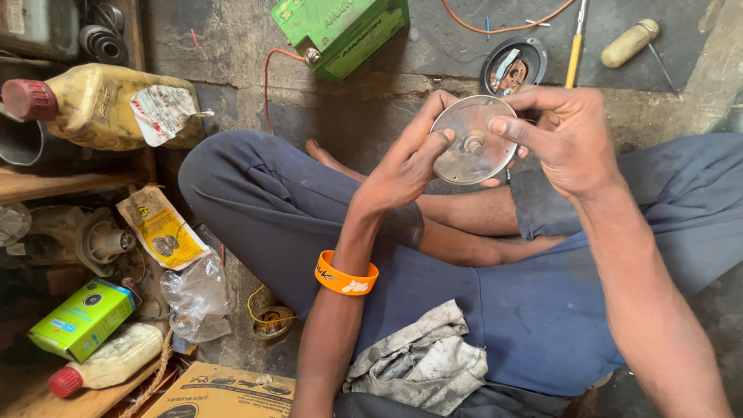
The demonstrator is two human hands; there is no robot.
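Inspection step: left hand and right hand pinch round grey metal disc above lap rag; next needs steady rim grip.

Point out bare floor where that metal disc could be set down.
Bare concrete lies between the green battery and the round black part. The left side is crowded around the yellow jug and bottles. Both hands, left and right, hold the disc.

Metal disc rim partly hidden behind fingers; cardboard box cut by bottom edge.
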